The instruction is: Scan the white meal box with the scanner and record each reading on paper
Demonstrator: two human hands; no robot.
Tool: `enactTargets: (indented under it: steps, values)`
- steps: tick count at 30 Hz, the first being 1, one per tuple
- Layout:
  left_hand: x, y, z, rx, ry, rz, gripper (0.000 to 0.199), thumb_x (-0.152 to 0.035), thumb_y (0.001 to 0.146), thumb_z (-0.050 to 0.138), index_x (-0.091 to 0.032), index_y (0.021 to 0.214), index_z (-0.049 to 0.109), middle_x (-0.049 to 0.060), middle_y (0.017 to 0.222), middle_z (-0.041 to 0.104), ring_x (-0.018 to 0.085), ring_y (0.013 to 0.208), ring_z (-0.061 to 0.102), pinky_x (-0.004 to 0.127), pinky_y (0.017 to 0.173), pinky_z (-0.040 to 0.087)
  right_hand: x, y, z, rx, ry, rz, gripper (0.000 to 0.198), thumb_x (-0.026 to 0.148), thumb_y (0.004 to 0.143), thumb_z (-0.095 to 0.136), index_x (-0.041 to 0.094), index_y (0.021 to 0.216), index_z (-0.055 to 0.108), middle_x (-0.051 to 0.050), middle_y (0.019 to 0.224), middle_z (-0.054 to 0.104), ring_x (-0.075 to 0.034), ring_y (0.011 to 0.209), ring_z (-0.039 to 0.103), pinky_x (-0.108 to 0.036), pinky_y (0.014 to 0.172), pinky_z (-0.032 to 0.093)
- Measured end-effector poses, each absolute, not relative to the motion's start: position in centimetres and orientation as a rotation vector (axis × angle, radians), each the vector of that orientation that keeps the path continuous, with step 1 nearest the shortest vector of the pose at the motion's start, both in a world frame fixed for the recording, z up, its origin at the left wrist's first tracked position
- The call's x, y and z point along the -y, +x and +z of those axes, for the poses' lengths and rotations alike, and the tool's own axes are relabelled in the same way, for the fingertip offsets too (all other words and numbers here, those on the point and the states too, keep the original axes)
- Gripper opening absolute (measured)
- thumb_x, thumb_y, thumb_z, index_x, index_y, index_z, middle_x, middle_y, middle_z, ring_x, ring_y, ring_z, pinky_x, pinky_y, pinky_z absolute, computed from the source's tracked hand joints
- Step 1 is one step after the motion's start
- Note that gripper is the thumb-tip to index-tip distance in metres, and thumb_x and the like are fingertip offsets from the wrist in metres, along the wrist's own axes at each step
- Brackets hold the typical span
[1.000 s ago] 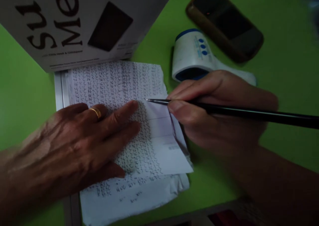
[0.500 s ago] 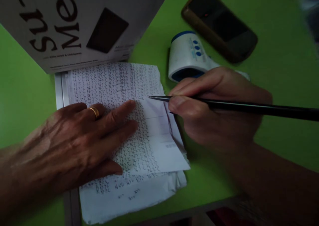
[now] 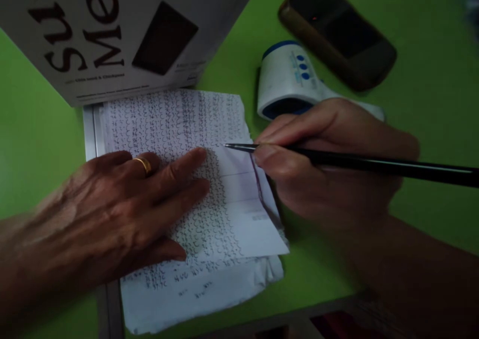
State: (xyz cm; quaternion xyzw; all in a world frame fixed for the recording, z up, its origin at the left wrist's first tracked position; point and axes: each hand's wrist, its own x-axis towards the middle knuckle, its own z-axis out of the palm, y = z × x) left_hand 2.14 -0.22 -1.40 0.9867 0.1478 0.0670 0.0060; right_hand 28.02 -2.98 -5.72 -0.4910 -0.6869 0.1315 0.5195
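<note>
As the left hand [image 3: 123,214] lies with fingers apart on handwritten papers [image 3: 232,219], the right hand's grip [image 3: 329,189] is clamped on a black pen [image 3: 374,163], its tip at the papers. A white-and-blue device [image 3: 284,80] lies beside the papers.

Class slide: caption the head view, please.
Left hand rests on handwritten white paper; right hand holds a slim black silver-tipped pen.

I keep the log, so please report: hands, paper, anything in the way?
Left hand spread on paper. Right hand gripping black pen, tip over paper. White-blue device beyond right hand; contact unclear.
</note>
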Motion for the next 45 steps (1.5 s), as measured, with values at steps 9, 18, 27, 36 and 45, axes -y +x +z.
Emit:
enactTargets:
  steps: [9,18,27,36,45]
  values:
    - [0.33,2.04,-1.33,-0.468,3.085,0.16,0.049,-0.041,0.107,0.039,-0.015,0.148,0.046,0.01,0.161,0.047,0.027,0.1,0.07,0.04,0.072,0.059,3.31,28.15,-5.97,1.53,-1.271,0.292,0.01,0.015,0.073,0.068,0.022,0.067,0.066,0.008,0.062,0.065,-0.008,0.051,0.054,-0.028,0.052,0.041]
    - [0.18,2.17,-1.56,-0.416,3.058,0.249,0.049,-0.042,0.111,0.031,-0.01,0.143,0.05,0.017,0.155,0.052,0.033,0.095,0.072,0.044,0.065,0.058,3.27,28.18,-5.71,1.635,-1.26,0.28,0.011,0.017,0.079,0.067,0.021,0.069,0.064,0.007,0.064,0.064,-0.006,0.053,0.055,-0.023,0.052,0.042]
    - [0.14,2.09,-1.52,-0.42,3.082,0.253,0.051,-0.046,0.109,0.035,-0.012,0.143,0.051,0.015,0.156,0.051,0.03,0.096,0.072,0.042,0.068,0.058,3.31,28.16,-5.91,1.536,-1.249,0.318,0.011,0.015,0.074,0.068,0.021,0.065,0.065,0.007,0.062,0.065,-0.009,0.056,0.058,-0.026,0.052,0.041]
    - [0.2,2.16,-1.73,-0.396,3.096,0.231,0.052,-0.045,0.108,0.034,-0.012,0.144,0.052,0.016,0.155,0.052,0.03,0.095,0.071,0.041,0.067,0.059,3.35,28.17,-6.0,1.567,-1.247,0.334,0.009,0.015,0.076,0.069,0.021,0.07,0.068,0.009,0.061,0.064,-0.007,0.051,0.053,-0.026,0.053,0.041]
    - [0.08,2.06,-1.86,-0.417,3.102,0.257,0.054,-0.048,0.109,0.029,-0.013,0.145,0.05,0.013,0.156,0.052,0.028,0.095,0.072,0.039,0.069,0.06,3.44,28.13,-5.68,1.595,-1.281,0.349,0.011,0.016,0.078,0.068,0.022,0.069,0.067,0.008,0.063,0.064,-0.008,0.054,0.055,-0.026,0.054,0.042]
